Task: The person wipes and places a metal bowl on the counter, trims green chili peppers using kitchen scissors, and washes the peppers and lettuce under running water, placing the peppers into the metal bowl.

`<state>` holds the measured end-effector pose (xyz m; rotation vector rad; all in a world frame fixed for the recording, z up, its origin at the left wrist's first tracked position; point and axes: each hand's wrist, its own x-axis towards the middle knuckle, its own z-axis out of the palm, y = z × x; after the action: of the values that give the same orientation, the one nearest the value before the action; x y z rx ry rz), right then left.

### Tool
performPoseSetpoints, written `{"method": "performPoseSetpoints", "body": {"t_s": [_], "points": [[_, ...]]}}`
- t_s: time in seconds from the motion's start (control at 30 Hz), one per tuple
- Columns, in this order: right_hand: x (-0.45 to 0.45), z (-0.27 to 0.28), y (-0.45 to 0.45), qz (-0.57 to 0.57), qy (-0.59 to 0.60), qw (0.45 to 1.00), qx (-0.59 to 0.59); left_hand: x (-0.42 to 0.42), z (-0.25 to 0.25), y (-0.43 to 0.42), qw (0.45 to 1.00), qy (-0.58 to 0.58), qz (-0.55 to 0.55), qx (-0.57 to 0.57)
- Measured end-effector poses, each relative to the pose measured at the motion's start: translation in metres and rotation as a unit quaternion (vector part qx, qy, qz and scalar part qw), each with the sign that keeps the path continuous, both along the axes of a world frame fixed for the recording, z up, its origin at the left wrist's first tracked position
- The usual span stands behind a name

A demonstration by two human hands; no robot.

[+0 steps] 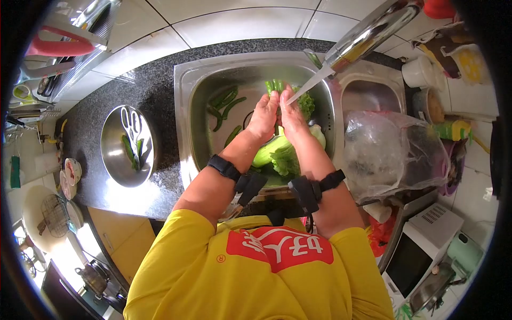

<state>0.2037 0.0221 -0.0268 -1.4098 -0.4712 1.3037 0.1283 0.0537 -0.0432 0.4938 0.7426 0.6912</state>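
Note:
Water runs from the chrome faucet (368,37) onto my hands over the steel sink (184,122). My left hand (265,114) and my right hand (292,113) are pressed around something green, whose stalks (274,85) stick out past the fingertips. The fingers of both hands are closed on it. Below my hands lies a pale green leafy vegetable (277,152), and more curly leaves (305,105) show just right of my right hand. Several green peppers (226,98) rest on the left side of the basin.
A steel bowl (114,160) with scissors (130,121) and green peppers stands on the dark counter (90,117) at the left. Clear plastic bags (384,149) cover part of the smaller basin (368,96). White containers (421,73) stand at the right, above a microwave (421,248).

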Motion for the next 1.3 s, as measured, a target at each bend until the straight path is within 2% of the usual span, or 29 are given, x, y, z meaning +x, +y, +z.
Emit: {"method": "performPoseSetpoints", "body": {"t_s": [0.07, 0.13, 0.17, 0.2, 0.27, 0.3, 0.33, 0.37, 0.4, 0.43, 0.47, 0.5, 0.53, 0.6, 0.63, 0.7, 0.73, 0.77, 0.8, 0.87, 0.93, 0.97, 1.03, 1.07, 1.13, 1.17, 1.2, 1.27, 1.3], "points": [[-0.004, -0.001, -0.004, 0.009, 0.004, 1.0, 0.025, 0.004, -0.004, -0.001, 0.999, 0.005, 0.035, 0.031], [-0.01, 0.004, -0.007, -0.023, 0.165, 0.984, -0.069, 0.006, -0.016, 0.002, 0.965, 0.208, 0.01, 0.161], [-0.012, 0.012, -0.008, -0.041, 0.199, 0.977, -0.066, 0.001, -0.032, 0.01, 0.892, 0.333, -0.031, 0.303], [-0.011, 0.009, -0.009, -0.041, 0.199, 0.977, -0.067, 0.001, -0.029, 0.009, 0.893, 0.333, -0.031, 0.302], [-0.007, 0.0, -0.012, -0.029, 0.139, 0.988, -0.057, 0.001, -0.022, 0.01, 0.756, 0.385, 0.033, 0.529], [-0.006, -0.003, -0.013, -0.029, 0.14, 0.988, -0.056, -0.003, -0.026, 0.014, 0.755, 0.385, 0.032, 0.529], [-0.003, -0.005, -0.014, -0.015, 0.09, 0.992, -0.088, -0.007, -0.03, 0.021, 0.83, 0.346, -0.079, 0.43], [0.0, -0.007, -0.014, -0.002, 0.039, 0.992, -0.119, -0.009, -0.033, 0.022, 0.859, 0.319, -0.135, 0.376], [0.002, -0.004, -0.015, -0.003, 0.039, 0.992, -0.119, -0.01, -0.031, 0.024, 0.88, 0.296, -0.189, 0.319], [0.004, 0.001, -0.015, 0.002, 0.047, 0.993, -0.112, -0.01, -0.012, 0.021, 0.943, 0.177, -0.172, 0.224], [0.005, 0.003, -0.015, 0.007, 0.056, 0.993, -0.105, -0.01, 0.001, 0.02, 0.979, 0.053, -0.151, 0.124], [0.004, -0.007, -0.017, 0.006, -0.024, 0.996, -0.086, -0.004, 0.003, 0.018, 0.988, 0.001, -0.098, 0.118], [0.005, -0.022, -0.021, 0.007, -0.024, 0.996, -0.087, -0.002, 0.003, 0.019, 0.988, 0.002, -0.097, 0.117], [0.009, -0.038, -0.024, 0.061, -0.253, 0.965, 0.019, 0.004, 0.006, 0.023, 0.993, -0.025, -0.107, 0.044], [0.01, -0.039, -0.026, 0.094, -0.245, 0.965, 0.014, 0.01, 0.009, 0.019, 0.997, 0.018, -0.064, 0.039], [0.014, -0.052, -0.027, 0.127, -0.24, 0.962, 0.027, 0.007, 0.017, 0.027, 0.996, 0.045, -0.073, -0.004], [0.013, -0.035, -0.027, 0.139, -0.159, 0.977, -0.028, 0.006, 0.017, 0.029, 0.993, 0.073, -0.084, -0.048], [0.013, -0.016, -0.026, 0.145, -0.082, 0.982, -0.089, 0.008, 0.016, 0.028, 0.993, 0.071, -0.074, -0.06], [0.007, -0.028, -0.022, 0.033, -0.103, 0.991, 0.077, 0.007, 0.013, 0.024, 0.992, 0.074, -0.074, -0.064], [0.011, -0.001, -0.012, 0.007, -0.017, 0.999, -0.029, 0.006, 0.008, 0.016, 0.98, 0.084, -0.138, 0.118], [0.018, 0.007, -0.004, 0.026, 0.043, 0.99, -0.133, 0.005, 0.017, 0.006, 0.979, 0.062, -0.13, 0.143], [0.006, 0.009, -0.001, -0.018, 0.074, 0.991, -0.106, 0.004, 0.01, 0.011, 0.98, 0.059, -0.12, 0.147], [0.011, -0.006, -0.001, 0.077, 0.034, 0.989, -0.119, -0.007, 0.008, 0.023, 0.977, 0.089, -0.146, 0.127], [0.008, -0.009, -0.003, 0.076, 0.036, 0.989, -0.12, -0.017, 0.01, 0.031, 0.979, 0.086, -0.172, 0.063], [-0.009, 0.007, -0.007, 0.088, 0.055, 0.994, 0.013, -0.031, 0.014, 0.037, 0.98, 0.086, -0.177, 0.019], [-0.003, -0.008, -0.01, 0.173, 0.009, 0.985, 0.023, -0.034, 0.013, 0.036, 0.98, 0.088, -0.175, 0.018], [-0.003, -0.007, -0.011, 0.174, 0.011, 0.985, 0.022, -0.036, 0.01, 0.035, 0.979, 0.11, -0.161, 0.053], [-0.005, -0.004, -0.015, 0.204, 0.098, 0.971, -0.076, -0.041, 0.0, 0.033, 0.976, 0.132, -0.147, 0.087], [-0.007, -0.003, -0.018, 0.202, 0.119, 0.969, -0.077, -0.045, -0.006, 0.034, 0.968, 0.18, -0.121, 0.128]]}}
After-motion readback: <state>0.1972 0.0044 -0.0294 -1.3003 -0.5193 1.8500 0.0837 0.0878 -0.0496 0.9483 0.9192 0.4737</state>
